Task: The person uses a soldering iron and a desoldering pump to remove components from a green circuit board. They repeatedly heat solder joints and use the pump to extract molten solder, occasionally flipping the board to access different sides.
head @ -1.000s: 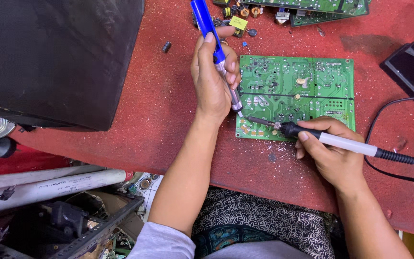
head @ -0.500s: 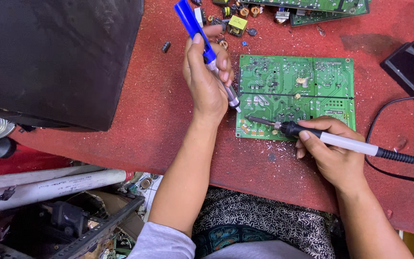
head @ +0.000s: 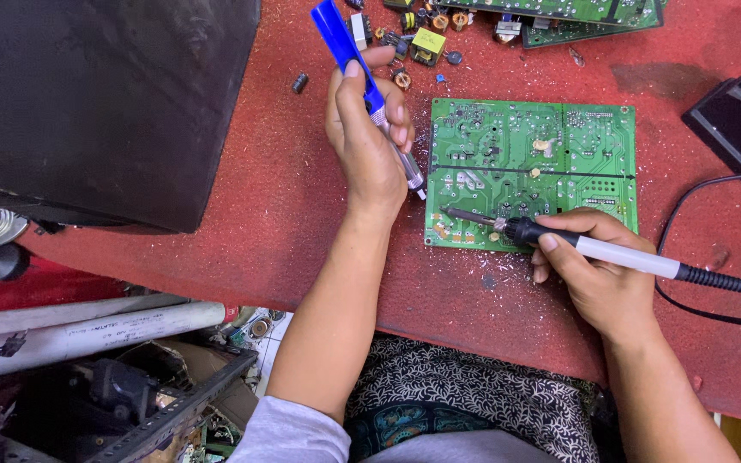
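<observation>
Two tools converge on the green circuit board [head: 532, 176]: the left hand [head: 369, 141], at its nine o'clock, grips a blue desoldering pump [head: 367, 90] nozzle-down, while the right hand [head: 598, 274], at six o'clock, pinches a soldering iron [head: 585, 244] tip-on-board.

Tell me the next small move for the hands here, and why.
Probably bring the blue desoldering pump in the left hand closer: its nozzle sits at the green circuit board edge, apart from the soldering iron tip the right hand holds on the board.
</observation>
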